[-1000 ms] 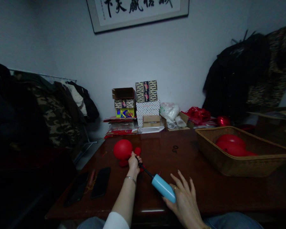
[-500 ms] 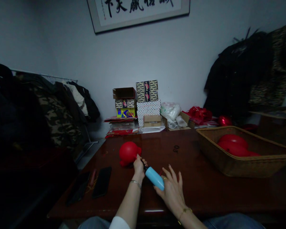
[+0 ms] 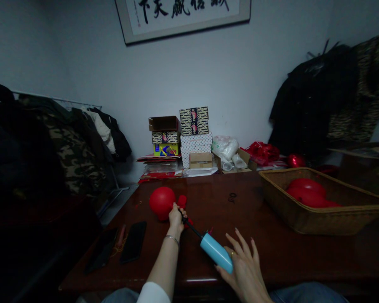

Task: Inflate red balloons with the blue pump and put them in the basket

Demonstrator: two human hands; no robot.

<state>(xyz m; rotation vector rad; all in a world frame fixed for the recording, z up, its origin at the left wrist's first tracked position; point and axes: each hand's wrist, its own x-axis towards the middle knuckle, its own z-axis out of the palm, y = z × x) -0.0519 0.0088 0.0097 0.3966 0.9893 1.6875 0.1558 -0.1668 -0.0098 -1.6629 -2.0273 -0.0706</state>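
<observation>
Pinching a red balloon just beyond the fingertips of the left hand, curling tight around the black end of the light-blue hand pump, apparently. Fanning the right hand wide, seemingly bracing palm against the pump's near end, not wrapping it. Best to pinch snugly, push straight along the black rod. Cannot make out neck or nozzle inside the left fingers, nor identify the red shape just beside them.

Red balloon is puffed up pretty round, just past the left hand, neck end right at the fingers. Light blue pump slants from there back to the right hand, black rod showing.
</observation>
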